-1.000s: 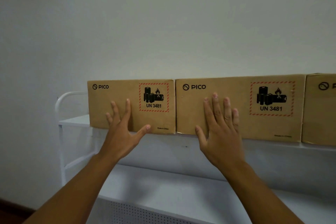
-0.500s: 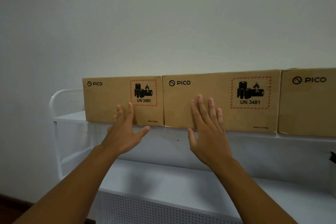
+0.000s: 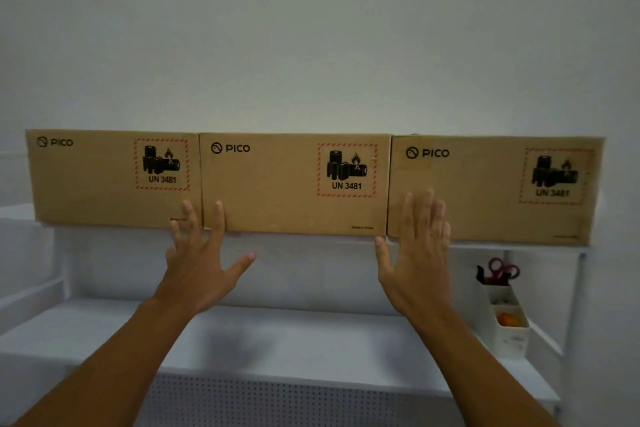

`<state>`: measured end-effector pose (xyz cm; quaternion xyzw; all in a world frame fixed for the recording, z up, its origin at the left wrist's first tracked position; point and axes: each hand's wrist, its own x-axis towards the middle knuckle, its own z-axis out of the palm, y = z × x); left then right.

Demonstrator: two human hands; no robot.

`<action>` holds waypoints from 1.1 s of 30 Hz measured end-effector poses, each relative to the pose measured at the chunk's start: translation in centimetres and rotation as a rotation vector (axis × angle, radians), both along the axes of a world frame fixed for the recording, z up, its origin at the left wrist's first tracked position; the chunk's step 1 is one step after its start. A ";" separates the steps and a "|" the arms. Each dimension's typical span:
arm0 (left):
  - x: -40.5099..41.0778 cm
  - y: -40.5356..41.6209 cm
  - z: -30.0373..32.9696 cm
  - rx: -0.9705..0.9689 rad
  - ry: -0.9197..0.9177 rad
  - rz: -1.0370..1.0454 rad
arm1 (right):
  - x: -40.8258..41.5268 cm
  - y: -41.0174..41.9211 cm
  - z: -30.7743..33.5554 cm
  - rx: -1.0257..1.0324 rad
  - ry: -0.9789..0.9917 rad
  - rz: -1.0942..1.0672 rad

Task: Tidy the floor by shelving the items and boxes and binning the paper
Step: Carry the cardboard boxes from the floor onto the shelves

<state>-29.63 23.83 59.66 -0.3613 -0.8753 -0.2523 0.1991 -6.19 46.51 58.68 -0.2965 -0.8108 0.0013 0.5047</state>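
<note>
Three brown cardboard PICO boxes stand side by side on the top shelf of a white rack (image 3: 304, 243): the left box (image 3: 100, 180), the middle box (image 3: 277, 191) and the right box (image 3: 485, 198). Each carries a red-bordered battery warning label. My left hand (image 3: 197, 253) is flat with spread fingers, its fingertips on the seam between the left and middle boxes. My right hand (image 3: 419, 246) is flat too, with straight fingers on the lower left front of the right box. Neither hand grips anything.
A white lower shelf (image 3: 277, 340) runs below the boxes, with a perforated panel (image 3: 259, 399) under it. At its right end stands a white organiser bin (image 3: 509, 329) with red-handled scissors (image 3: 502, 270) and something orange inside. A plain wall is behind.
The view has swung to the right, bringing the third box and the organiser bin into sight. Both hands have shifted right: the left to the first seam, the right onto the right box.
</note>
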 end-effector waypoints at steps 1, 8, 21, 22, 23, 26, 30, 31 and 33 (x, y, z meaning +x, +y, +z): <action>0.2 -0.1 0.2 -0.009 -0.009 0.010 | 0.3 0.3 -0.1 0.019 -0.018 0.014; 2.5 -3.0 2.6 -0.200 -0.082 0.041 | 1.4 -0.6 0.8 -0.017 -0.178 0.024; 14.2 -16.5 -8.7 -0.188 -0.014 0.198 | 0.5 -16.4 -6.2 -0.209 -0.457 0.433; 14.8 -18.4 -10.0 -0.189 -0.044 0.236 | -0.1 -18.2 -7.6 -0.212 -0.512 0.470; 15.4 -20.3 -11.5 -0.193 -0.079 0.283 | -0.7 -20.2 -9.0 -0.211 -0.563 0.510; 17.5 -26.6 -15.9 -0.161 -0.215 0.392 | -2.1 -26.5 -13.2 -0.223 -0.688 0.653; 21.1 -35.0 -21.5 -0.150 -0.349 0.573 | -2.4 -35.1 -18.5 -0.207 -0.836 0.830; 22.1 -36.8 -22.7 -0.158 -0.392 0.612 | -2.4 -37.0 -19.6 -0.189 -0.874 0.861; 24.1 -40.3 -24.6 -0.153 -0.486 0.685 | -2.1 -40.7 -21.9 -0.151 -0.933 0.923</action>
